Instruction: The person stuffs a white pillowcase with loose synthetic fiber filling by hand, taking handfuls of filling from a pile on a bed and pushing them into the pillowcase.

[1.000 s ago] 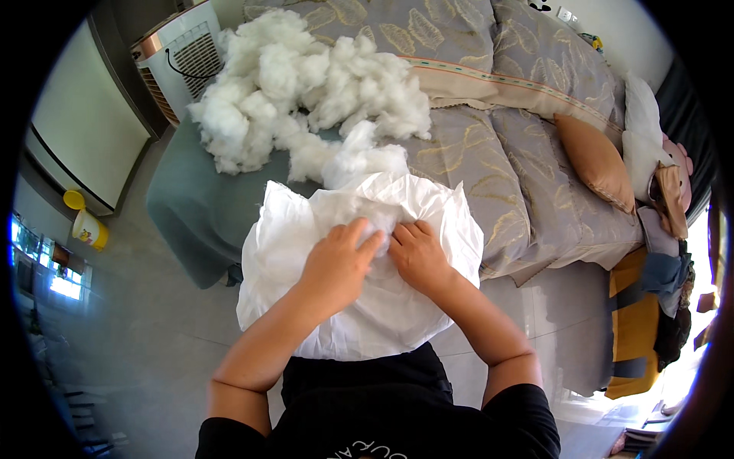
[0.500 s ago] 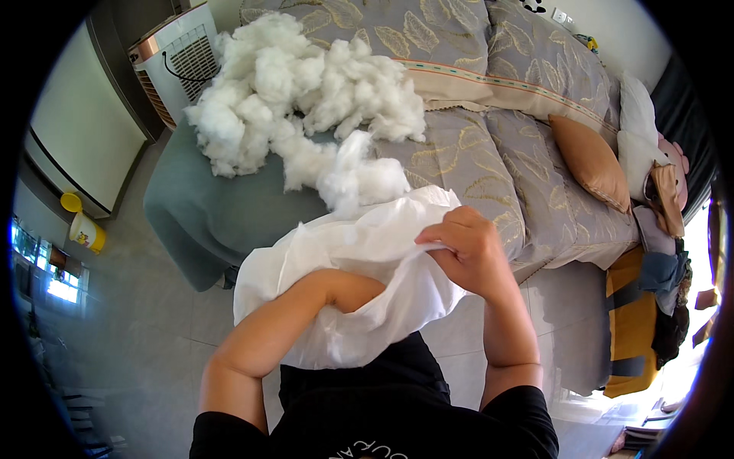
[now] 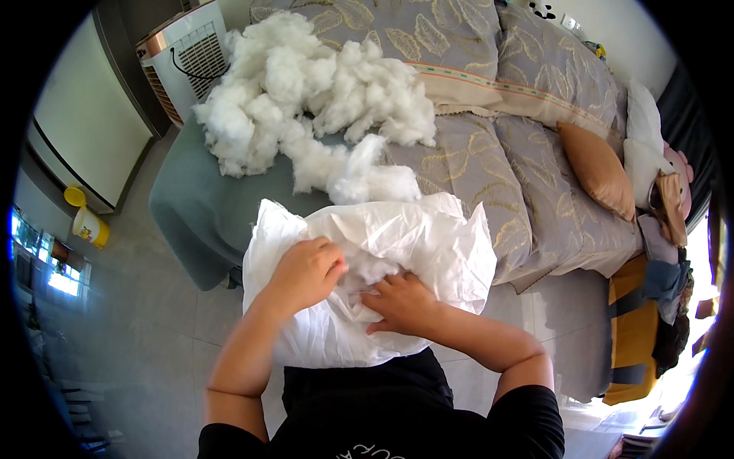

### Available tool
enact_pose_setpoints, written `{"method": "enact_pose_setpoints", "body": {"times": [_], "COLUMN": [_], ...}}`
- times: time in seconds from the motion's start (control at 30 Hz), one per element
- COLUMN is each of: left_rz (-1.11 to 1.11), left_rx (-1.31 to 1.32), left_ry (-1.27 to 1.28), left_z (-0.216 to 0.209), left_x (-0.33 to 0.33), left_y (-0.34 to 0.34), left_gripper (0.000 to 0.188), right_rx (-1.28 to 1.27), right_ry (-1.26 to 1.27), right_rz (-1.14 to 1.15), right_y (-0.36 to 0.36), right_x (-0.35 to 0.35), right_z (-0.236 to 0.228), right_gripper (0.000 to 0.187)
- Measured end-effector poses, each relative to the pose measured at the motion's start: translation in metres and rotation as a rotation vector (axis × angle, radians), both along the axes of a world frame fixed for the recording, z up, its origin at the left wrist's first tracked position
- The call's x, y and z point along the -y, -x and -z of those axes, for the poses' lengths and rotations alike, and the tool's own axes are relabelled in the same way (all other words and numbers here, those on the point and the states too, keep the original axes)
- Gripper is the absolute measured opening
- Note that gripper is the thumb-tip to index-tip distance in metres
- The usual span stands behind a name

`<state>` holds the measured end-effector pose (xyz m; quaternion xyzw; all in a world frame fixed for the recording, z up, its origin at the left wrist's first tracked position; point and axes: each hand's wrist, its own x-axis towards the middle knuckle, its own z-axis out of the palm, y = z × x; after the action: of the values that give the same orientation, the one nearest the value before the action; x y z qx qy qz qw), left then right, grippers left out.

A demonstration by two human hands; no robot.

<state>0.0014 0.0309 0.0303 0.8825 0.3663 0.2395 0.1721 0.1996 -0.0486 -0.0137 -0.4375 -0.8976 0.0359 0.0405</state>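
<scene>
A white fabric pillow cover (image 3: pixel 428 229) rests against my front at the near edge of the bed, its opening turned up. White fluffy filling (image 3: pixel 373 269) shows inside that opening. My left hand (image 3: pixel 306 269) is over the left side of the opening with its fingers curled closed; what they hold, if anything, is hidden. On the right side, my right hand (image 3: pixel 405 304) lies with fingers spread, pressing on the cover's edge and reaching partly into the opening. Just beyond the cover, a large heap of loose white stuffing (image 3: pixel 267 92) lies on the bed.
The bed carries a grey leaf-patterned cover (image 3: pixel 474 168) and a grey-green cloth (image 3: pixel 191 191) at its left corner. A brown cushion (image 3: pixel 596 170) lies to the right. An air cooler (image 3: pixel 183 65) stands back left, and a yellow-and-white bucket (image 3: pixel 90 228) is on the floor.
My left hand has come out of the cover and is now above its opening. My right hand has let go of the raised rim and moved down onto the opening, which faces up more.
</scene>
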Motion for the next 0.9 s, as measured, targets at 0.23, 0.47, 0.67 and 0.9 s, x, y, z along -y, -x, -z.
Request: {"method": "enact_pose_setpoints", "body": {"times": [0.23,0.47,0.67,0.9], "left_rz": [-0.228,0.034,0.361,-0.039], "left_rx": [0.073,0.191,0.196,0.301], "left_ry": [-0.424,0.468,0.842,0.103], "left_z": [-0.001,0.003,-0.009,0.021], "left_x": [-0.023,-0.023,0.005,-0.014], "left_y": [-0.04,-0.017,-0.002,-0.039], "left_gripper": [0.037,0.02,0.023,0.071], "right_rx": [-0.248,-0.03,-0.259,-0.067], "right_ry": [-0.607,-0.113,-0.203,-0.597], "right_rz": [0.01,0.036,0.292,0.121], "right_y": [0.002,0.003,-0.045,-0.053], "right_x": [0.003,-0.012,-0.028,0.003], "right_z": [-0.024,0.0,0.026,-0.054], "right_gripper": [0.059,0.056,0.051,0.046]}}
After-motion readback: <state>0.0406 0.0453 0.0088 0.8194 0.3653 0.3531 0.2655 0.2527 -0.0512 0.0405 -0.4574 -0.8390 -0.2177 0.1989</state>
